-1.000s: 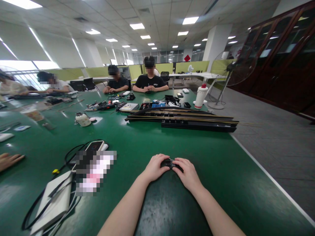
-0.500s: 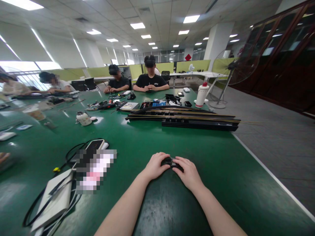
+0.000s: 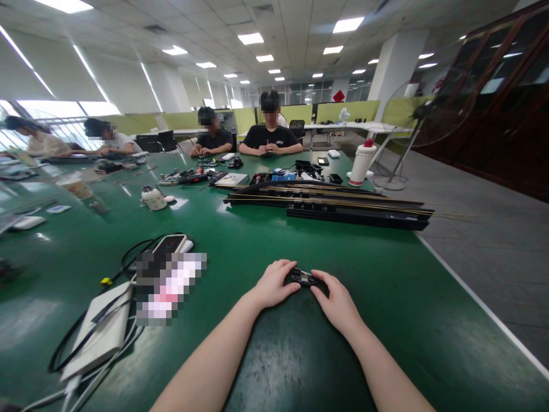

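A small black object with shiny metal parts (image 3: 303, 278) is low over or on the green table, between my two hands; its exact kind is not clear. My left hand (image 3: 274, 284) has its fingers and thumb closed round the left end, hiding that part. On the other side, my right hand (image 3: 337, 300) curves round the right end, forefinger above and thumb below, with the fingertips at its edges. More of the object's middle, with bright metal strips, shows between the fingertips.
Black long trim pieces with thin brass-coloured rods (image 3: 343, 203) lie across the table (image 3: 240, 240). At left are a white power bank (image 3: 100, 326), cables and a phone (image 3: 169, 246). A white bottle (image 3: 362, 165) stands behind. Several people sit around the far side.
My right hand has shifted slightly right and its fingertips have moved apart from the left hand's, uncovering more of the black object. The view has turned a little left.
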Tool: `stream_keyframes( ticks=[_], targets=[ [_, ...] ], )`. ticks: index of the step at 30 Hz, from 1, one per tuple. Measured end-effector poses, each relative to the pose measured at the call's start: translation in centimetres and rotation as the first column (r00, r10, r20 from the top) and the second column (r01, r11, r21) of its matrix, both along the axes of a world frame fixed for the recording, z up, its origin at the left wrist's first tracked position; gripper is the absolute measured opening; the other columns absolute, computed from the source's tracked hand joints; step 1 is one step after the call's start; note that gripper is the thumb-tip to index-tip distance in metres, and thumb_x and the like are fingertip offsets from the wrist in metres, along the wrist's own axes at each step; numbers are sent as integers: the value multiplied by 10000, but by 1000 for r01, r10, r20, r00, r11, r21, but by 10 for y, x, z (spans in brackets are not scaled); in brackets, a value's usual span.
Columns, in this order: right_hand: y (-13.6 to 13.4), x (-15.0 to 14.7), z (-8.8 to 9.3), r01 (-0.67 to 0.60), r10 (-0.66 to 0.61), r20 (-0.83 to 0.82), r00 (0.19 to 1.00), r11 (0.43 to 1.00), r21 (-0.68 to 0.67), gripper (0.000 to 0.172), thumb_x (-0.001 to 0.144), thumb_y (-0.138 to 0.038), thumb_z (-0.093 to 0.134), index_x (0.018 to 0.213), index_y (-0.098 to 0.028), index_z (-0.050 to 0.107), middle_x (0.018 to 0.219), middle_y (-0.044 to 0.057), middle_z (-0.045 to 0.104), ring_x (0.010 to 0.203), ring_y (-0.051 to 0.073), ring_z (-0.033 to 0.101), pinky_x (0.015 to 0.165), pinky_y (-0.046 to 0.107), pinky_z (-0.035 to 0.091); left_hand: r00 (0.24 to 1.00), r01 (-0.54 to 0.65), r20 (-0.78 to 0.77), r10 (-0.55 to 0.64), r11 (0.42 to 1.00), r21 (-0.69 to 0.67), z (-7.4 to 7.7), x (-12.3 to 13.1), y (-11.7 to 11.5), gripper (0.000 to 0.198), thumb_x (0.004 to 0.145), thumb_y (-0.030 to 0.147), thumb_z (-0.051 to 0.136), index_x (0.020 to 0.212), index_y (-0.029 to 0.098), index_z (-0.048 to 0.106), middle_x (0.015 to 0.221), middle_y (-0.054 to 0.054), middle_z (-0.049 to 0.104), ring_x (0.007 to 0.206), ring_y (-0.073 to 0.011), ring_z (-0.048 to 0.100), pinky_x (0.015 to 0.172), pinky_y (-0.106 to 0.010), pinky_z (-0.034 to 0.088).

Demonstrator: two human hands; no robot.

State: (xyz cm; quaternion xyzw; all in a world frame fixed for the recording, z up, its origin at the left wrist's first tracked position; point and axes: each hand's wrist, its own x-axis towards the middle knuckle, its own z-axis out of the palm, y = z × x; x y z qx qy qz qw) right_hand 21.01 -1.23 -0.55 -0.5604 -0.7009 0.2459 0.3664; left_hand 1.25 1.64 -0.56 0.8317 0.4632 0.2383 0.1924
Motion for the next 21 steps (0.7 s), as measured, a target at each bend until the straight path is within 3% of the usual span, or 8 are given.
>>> stream_keyframes(
  ticks=[5, 10, 14, 21],
  targets=[
    [1, -1, 0, -3, 3, -2, 1000, 1000, 9, 311, 778, -212, 491, 1064, -225, 612, 1078, 71, 663, 1019, 216, 605, 938, 415, 453, 1000, -7, -29, 8, 999, 37, 1, 2, -1, 292, 806, 274, 609, 1089, 212, 577, 1158, -70, 528, 1075, -239, 481, 951, -391, 392],
    [-1, -2, 6, -9, 9, 31, 999, 1000, 20, 316, 756, -240, 542, 1061, -217, 617, 1089, 77, 659, 1033, 226, 592, 941, 415, 444, 999, 4, -38, -2, 999, 41, 3, 2, -1, 310, 792, 278, 627, 1088, 209, 569, 1143, -67, 536, 1069, -240, 480, 942, -386, 394],
    [-2, -3, 8, -7, 7, 43, 999, 1000, 2, 306, 772, -265, 534, 1057, -192, 618, 1088, 95, 658, 1028, 227, 594, 940, 406, 445, 999, 18, -51, -16, 1000, 23, 4, 2, -1, 441, 767, 374, 652, 1153, 194, 536, 1189, -92, 515, 1100, -262, 465, 954, -402, 382],
    [-1, -2, 4, -5, 4, 49, 999, 1000, 17, 282, 786, -266, 523, 1042, -204, 623, 1070, 83, 664, 1015, 222, 598, 926, 401, 453, 998, 23, -53, -21, 999, 33, 5, 2, -1, 283, 816, 340, 590, 1062, 200, 572, 1157, -72, 535, 1078, -242, 476, 942, -386, 382]
  ],
)
